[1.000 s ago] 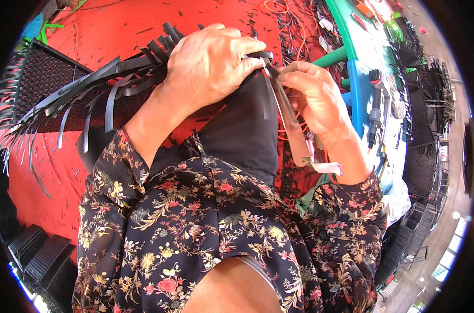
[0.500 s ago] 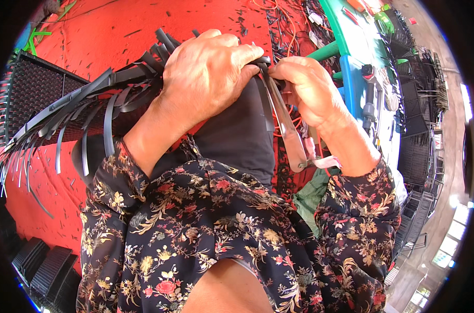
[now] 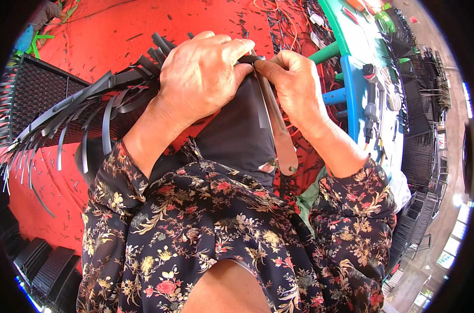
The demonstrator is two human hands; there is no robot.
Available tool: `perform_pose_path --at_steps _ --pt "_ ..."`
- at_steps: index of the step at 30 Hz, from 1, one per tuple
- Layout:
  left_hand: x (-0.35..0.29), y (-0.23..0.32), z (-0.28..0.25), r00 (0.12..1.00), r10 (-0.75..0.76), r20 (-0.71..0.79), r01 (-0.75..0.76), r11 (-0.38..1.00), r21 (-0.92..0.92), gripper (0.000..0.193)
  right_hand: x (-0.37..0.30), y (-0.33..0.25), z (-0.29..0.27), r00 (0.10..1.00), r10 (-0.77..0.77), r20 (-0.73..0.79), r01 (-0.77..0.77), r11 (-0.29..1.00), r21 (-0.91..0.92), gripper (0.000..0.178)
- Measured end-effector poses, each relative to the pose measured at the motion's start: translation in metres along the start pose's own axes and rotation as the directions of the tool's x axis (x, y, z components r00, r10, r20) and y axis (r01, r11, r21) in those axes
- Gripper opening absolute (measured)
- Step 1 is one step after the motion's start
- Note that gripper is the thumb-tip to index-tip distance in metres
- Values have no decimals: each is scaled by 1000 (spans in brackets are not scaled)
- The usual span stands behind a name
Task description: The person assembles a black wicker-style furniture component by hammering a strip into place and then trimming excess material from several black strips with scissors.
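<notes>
My left hand [image 3: 198, 78] is closed over the edge of a woven piece with many loose black flat strips [image 3: 109, 86], which fan out to the left. Thumb and fingers of my right hand [image 3: 297, 88] pinch a short black strip [image 3: 248, 60] right beside the left fingertips. From between the hands a long flat metal tool [image 3: 281, 138] slants down over my dark-trousered thigh [image 3: 232, 135]. Its rounded lower end has a pinkish ribbon near it. Where the tool's upper tip sits is hidden by my fingers.
A black woven panel [image 3: 44, 96] lies to the left on the red floor covering [image 3: 106, 31], which is littered with strip scraps. At right, a blue and green stool or table [image 3: 352, 99] bears a power tool [image 3: 371, 104]. Stacked dark woven pieces [image 3: 422, 125] stand beyond.
My right hand has shifted slightly left, its thumb now pressing on the strip. The metal tool's lower end has swung a little left, and the ribbon has passed to its left side.
</notes>
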State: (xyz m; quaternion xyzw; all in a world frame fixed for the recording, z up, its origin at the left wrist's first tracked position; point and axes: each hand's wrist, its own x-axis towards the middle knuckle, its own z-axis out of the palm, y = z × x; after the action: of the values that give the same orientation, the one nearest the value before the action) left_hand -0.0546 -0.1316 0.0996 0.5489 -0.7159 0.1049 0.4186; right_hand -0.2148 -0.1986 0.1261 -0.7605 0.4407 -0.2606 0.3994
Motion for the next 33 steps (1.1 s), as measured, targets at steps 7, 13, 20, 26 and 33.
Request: perform_pose_path --at_steps 7,13,20,26,33 --pt "-8 -1 1 993 -87 79 89 996 -32 33 -16 11 -14 980 107 168 -151 947 283 16" --pt "-4 0 -6 988 -103 117 108 993 -40 34 -17 14 -2 990 21 137 -64 946 319 10" --pt "-3 -2 -3 956 -257 139 262 965 -14 28 -9 15 12 999 8 48 -18 976 216 17" --pt "21 -10 -4 840 -385 382 470 869 -157 17 -16 16 17 994 97 46 -107 930 352 24" --pt "27 -24 11 859 -376 348 456 871 -183 18 -66 9 23 817 142 559 -562 415 716 22"
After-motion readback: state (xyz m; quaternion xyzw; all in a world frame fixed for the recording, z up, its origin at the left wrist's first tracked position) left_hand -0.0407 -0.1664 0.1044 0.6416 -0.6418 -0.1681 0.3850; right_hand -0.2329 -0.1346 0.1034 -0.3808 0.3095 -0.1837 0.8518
